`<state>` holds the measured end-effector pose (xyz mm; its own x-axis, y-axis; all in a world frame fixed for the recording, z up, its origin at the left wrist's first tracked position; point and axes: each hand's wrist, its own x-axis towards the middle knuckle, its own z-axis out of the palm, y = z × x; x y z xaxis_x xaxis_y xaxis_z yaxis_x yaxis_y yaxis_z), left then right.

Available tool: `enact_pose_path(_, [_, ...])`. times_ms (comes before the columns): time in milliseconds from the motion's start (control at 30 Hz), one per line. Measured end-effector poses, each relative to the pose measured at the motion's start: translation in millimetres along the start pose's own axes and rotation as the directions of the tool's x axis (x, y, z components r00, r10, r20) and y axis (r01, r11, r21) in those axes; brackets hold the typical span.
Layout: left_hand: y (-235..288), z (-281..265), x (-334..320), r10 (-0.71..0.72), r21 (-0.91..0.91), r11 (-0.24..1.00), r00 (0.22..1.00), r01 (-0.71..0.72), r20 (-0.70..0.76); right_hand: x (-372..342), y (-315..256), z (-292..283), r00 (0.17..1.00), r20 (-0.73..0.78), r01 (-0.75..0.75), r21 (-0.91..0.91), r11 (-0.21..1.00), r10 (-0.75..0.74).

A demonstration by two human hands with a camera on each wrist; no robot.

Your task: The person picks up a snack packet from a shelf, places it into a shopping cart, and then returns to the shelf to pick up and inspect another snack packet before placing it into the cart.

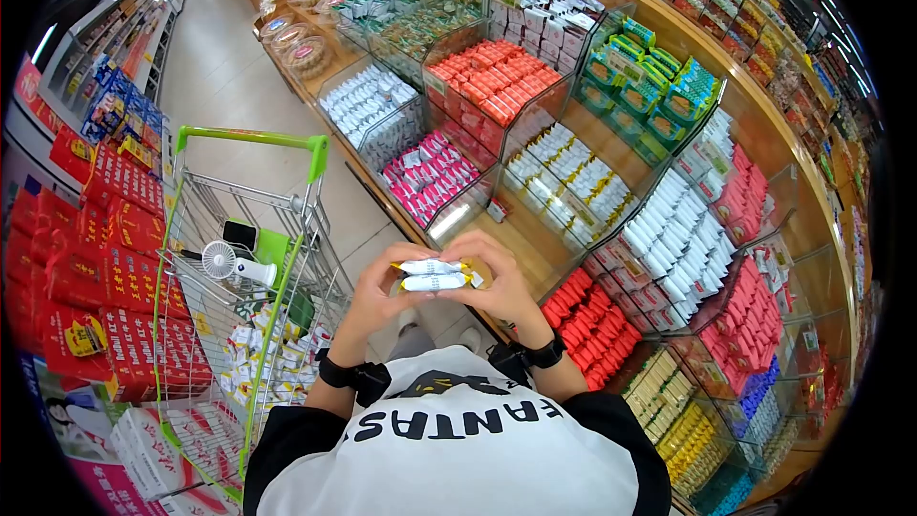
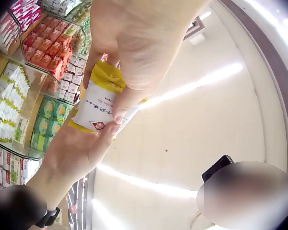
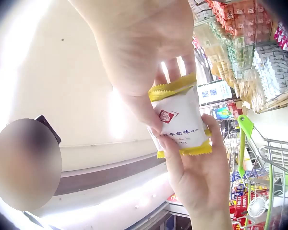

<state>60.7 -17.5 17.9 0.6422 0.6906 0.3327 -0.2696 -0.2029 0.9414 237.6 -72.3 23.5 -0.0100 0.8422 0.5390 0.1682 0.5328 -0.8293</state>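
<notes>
In the head view, two small snack packets (image 1: pixel 430 282), white with yellow crimped ends, lie one against the other between both hands in front of the chest. My left hand (image 1: pixel 377 282) pinches their left ends between thumb and fingers, while my right hand (image 1: pixel 501 282) grips the right ends. The two thumbs meet at the near side of the wrappers. Seen from the left wrist, a packet (image 2: pixel 93 103) shows blue print and a red diamond mark. The right wrist view shows the same mark on a packet (image 3: pixel 182 120), whose yellow end sits under the right hand's fingers.
Clear-walled bins (image 1: pixel 497 172) of wrapped snacks fill the wooden display to the right, one holding white-and-yellow packets (image 1: pixel 573 182). A green-handled shopping cart (image 1: pixel 253 139) stands at left, with similar packets (image 1: pixel 258 354), a small fan (image 1: pixel 220 260) and a phone (image 1: pixel 240 234). Red boxes (image 1: pixel 134 344) are stacked beyond it.
</notes>
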Motion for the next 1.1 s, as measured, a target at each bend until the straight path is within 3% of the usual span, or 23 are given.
enact_pose_path(133, [0, -2, 3, 0.017, -0.018, 1.0, 1.0, -0.017, -0.005, 0, -2, 6, 0.993, -0.052, -0.101, 0.078, 0.992, 0.105])
enact_pose_path(400, [16, -34, -13, 0.04, 0.022, 0.999, 0.996, -0.039, -0.078, 26, 7, 37, 0.996, 0.073, 0.044, 0.083, 0.996, -0.05])
enact_pose_path(767, [30, -93, -73, -0.013, 0.048, 0.998, 0.951, 0.03, -0.31, 61, 6, 113, 0.959, 0.272, 0.042, 0.144, 0.989, -0.08])
enact_pose_path(1000, [39, -121, -96, -0.037, 0.021, 0.999, 0.939, 0.047, -0.343, 70, 11, 150, 0.934, 0.358, -0.051, 0.174, 0.983, -0.015])
enact_pose_path(1100, [38, -133, -104, -0.044, 0.02, 0.998, 0.938, 0.054, -0.344, 74, 12, 163, 0.935, 0.35, -0.004, 0.175, 0.985, -0.058])
